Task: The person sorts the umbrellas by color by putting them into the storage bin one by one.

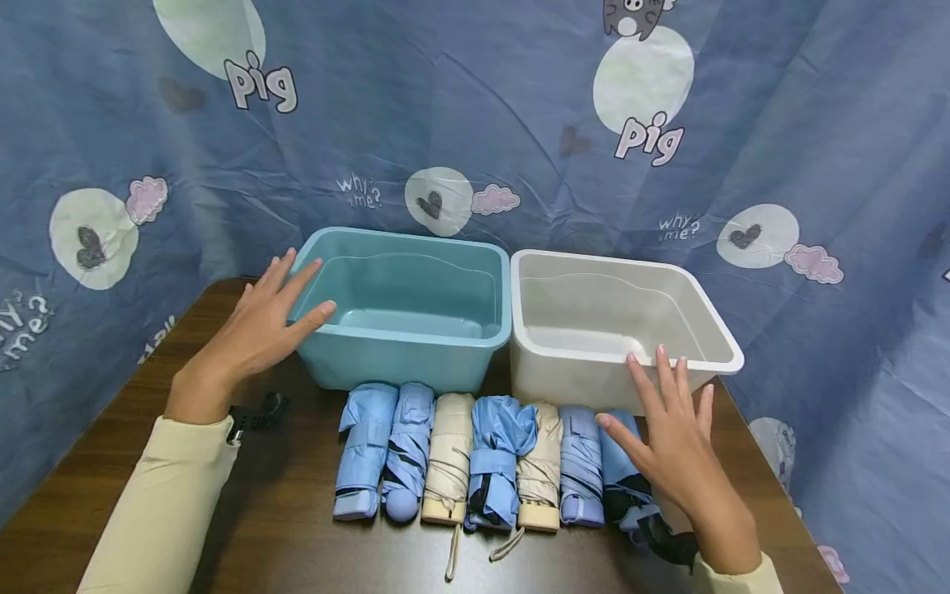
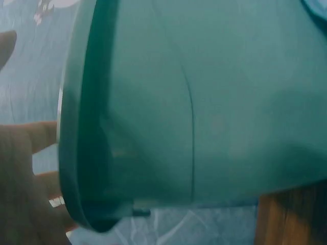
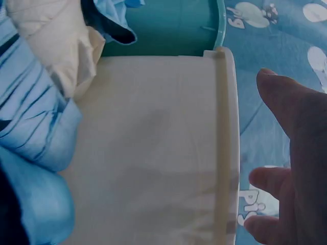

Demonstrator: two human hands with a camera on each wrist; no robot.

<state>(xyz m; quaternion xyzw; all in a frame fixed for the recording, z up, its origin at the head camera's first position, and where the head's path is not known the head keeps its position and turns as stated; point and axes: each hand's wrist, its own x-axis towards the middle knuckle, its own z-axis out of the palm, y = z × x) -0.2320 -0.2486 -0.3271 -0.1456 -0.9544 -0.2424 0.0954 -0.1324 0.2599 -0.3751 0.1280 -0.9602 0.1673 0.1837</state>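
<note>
My left hand (image 1: 263, 318) is at the near left corner of a teal plastic bin (image 1: 404, 355), its fingers spread and nothing held. In the left wrist view its fingers lie along the bin's rim (image 2: 71, 132); whether they touch it I cannot tell. My right hand (image 1: 679, 445) hovers, fingers spread, before the front wall of a white bin (image 1: 571, 379) and partly over the rightmost blue umbrella (image 1: 619, 462). Several folded umbrellas lie in a row before the bins: blue (image 1: 367, 450), periwinkle (image 1: 408, 454), cream (image 1: 449, 454), and a loosely wrapped blue one (image 1: 492, 462) among them.
Both bins stand side by side with bare floors showing. A brown wooden table (image 1: 297, 544) carries everything. Behind it hangs a blue printed curtain (image 1: 475, 99). Cord loops from the cream umbrellas trail toward the table's front.
</note>
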